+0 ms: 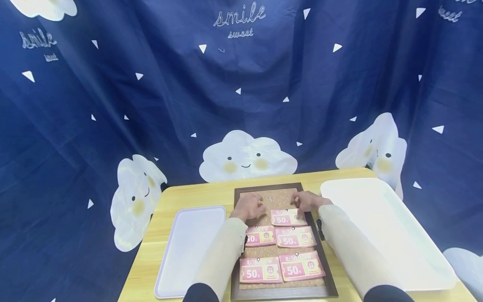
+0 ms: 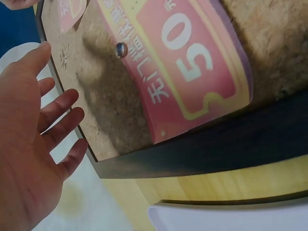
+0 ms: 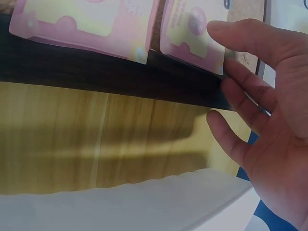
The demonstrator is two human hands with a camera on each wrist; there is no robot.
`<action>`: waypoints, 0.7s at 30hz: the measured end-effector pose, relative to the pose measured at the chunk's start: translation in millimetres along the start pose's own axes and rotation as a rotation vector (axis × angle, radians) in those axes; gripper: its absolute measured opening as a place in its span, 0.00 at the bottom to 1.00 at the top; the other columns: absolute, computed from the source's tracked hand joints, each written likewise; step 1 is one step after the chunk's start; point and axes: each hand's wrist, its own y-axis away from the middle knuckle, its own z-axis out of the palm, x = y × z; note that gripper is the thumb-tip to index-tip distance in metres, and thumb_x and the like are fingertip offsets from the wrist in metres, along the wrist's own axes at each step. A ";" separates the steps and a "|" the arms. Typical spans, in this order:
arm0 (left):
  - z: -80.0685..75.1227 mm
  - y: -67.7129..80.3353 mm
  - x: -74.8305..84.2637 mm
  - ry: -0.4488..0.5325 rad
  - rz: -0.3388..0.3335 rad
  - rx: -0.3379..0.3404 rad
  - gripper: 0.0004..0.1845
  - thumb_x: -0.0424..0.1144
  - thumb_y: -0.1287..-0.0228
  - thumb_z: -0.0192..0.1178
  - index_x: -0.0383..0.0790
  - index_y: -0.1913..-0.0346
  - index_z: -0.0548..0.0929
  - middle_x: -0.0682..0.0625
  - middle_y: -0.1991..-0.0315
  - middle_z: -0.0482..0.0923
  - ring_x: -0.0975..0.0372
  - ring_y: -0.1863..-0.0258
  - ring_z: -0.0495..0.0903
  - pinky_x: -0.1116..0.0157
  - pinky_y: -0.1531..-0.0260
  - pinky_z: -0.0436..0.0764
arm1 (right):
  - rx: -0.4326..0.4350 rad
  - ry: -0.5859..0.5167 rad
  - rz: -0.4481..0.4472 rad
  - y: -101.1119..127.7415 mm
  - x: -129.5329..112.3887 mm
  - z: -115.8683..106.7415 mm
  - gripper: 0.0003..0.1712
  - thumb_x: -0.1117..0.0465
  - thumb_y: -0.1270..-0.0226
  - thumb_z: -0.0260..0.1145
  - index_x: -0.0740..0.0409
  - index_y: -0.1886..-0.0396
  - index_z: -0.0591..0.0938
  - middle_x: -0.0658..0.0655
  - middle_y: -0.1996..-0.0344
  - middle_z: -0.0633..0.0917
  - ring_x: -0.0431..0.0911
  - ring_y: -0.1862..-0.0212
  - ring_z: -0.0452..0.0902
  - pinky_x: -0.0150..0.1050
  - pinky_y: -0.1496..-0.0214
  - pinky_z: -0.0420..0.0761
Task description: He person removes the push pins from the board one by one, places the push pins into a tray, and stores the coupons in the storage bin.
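Left wrist view alone shows pin (image 2: 119, 48) through coupon (image 2: 192, 62).

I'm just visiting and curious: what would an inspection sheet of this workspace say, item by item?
Surface: light wooden table.
Job's things: dark-framed cork board holding five pink 50 vouchers, each pinned.
Clutter: empty-looking lilac tray left of the board; large white tray to its right.
Hands: left hand over the board's bare top-left cork; right hand at the top voucher; both wrist views show straight, spread fingers.
Cables: nothing seen.
Surroundings: navy curtain with white clouds and "smile sweet" lettering.
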 end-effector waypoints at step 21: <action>15.3 2.4 15.2 0.024 -0.027 0.000 0.26 0.62 0.42 0.46 0.61 0.42 0.68 0.55 0.40 0.67 0.57 0.39 0.64 0.43 0.40 0.54 | -0.016 -0.048 -0.027 -2.3 8.0 9.1 0.30 0.73 0.71 0.72 0.54 0.62 0.72 0.53 0.72 0.76 0.44 0.69 0.69 0.35 0.68 0.67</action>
